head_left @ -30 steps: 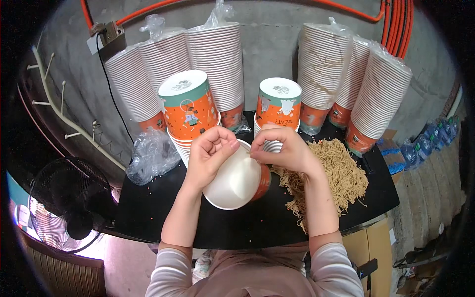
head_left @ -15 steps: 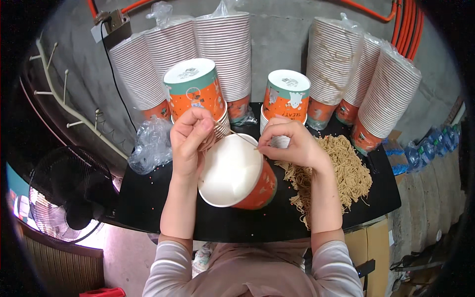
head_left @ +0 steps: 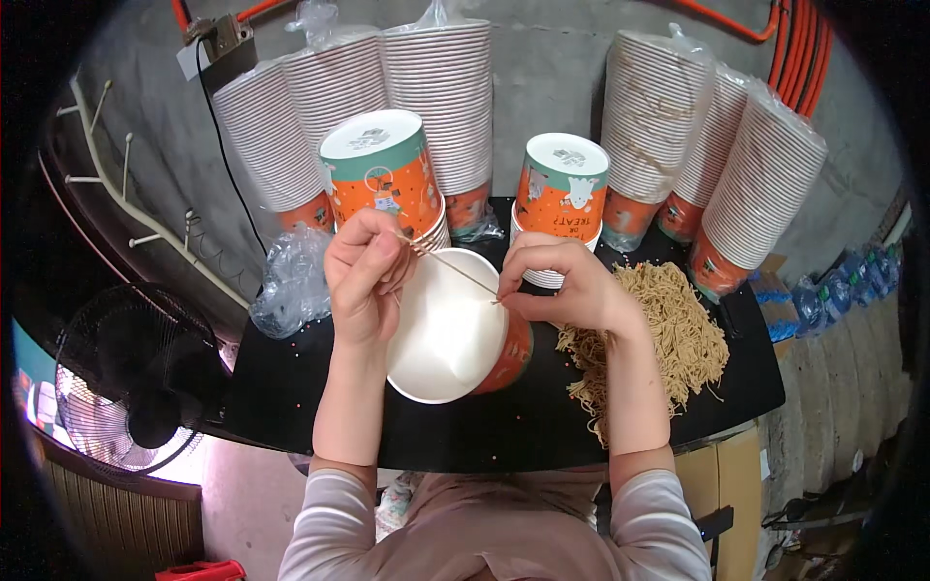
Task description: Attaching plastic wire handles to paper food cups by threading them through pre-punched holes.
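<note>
One cord [head_left: 465,275] (partly behind fingers [head_left: 376,257])

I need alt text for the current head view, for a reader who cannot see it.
A person's left hand and right hand pull a thin tan cord straight near an open paper bucket. A heap of tan cords lies on the black table; behind stand upside-down bucket stacks and plastic-wrapped stacks.

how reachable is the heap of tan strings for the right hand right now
Probably yes: the right hand is close to the heap of tan strings, with nothing visible blocking the way, though it is pinching a taut strand.
</note>
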{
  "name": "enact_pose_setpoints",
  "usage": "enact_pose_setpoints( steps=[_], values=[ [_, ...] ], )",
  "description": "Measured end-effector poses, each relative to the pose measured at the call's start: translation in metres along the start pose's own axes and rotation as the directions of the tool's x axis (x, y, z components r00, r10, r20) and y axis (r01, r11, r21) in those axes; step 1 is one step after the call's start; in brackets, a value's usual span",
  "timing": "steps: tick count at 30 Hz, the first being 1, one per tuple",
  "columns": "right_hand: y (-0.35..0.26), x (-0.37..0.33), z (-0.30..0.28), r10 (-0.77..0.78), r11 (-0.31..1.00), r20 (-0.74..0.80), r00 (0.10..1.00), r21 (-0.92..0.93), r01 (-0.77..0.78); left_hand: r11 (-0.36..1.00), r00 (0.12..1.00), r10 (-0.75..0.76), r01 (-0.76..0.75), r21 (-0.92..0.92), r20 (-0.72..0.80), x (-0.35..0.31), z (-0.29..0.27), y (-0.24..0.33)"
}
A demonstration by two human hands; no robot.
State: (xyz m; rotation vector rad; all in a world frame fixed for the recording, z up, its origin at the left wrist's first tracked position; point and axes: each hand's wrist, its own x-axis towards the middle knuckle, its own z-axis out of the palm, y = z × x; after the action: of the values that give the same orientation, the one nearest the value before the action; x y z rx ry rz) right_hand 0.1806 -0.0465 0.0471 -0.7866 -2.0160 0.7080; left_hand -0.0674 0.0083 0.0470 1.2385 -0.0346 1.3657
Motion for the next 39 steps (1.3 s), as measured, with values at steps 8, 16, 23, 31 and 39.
enact_pose_setpoints(
  steps=[8,16,23,31,39],
  values=[
    [0.005,-0.005,-0.006,0.149,0.989,-0.072,0.986,-0.010,-0.151,0.992,0.987,0.127,-0.129,-0.013,-0.094,0.002,0.003,0.005],
    [0.015,-0.003,-0.014,0.637,0.756,0.288,0.716,-0.051,-0.652,0.911,0.899,0.334,-0.385,-0.150,-0.282,0.003,-0.009,0.026],
    [0.024,0.004,0.013,0.386,0.752,0.247,0.889,0.474,-0.458,0.852,0.845,0.474,-0.511,-0.115,-0.249,-0.003,0.000,0.032],
    [0.020,0.007,0.021,0.416,0.763,0.129,0.900,0.489,-0.423,0.895,0.897,0.441,-0.437,-0.093,0.032,-0.011,0.007,0.029],
    [0.014,-0.002,-0.014,0.419,0.749,-0.342,0.841,0.654,-0.107,0.877,0.856,0.295,-0.419,0.235,0.425,-0.007,-0.001,0.041]
  ],
)
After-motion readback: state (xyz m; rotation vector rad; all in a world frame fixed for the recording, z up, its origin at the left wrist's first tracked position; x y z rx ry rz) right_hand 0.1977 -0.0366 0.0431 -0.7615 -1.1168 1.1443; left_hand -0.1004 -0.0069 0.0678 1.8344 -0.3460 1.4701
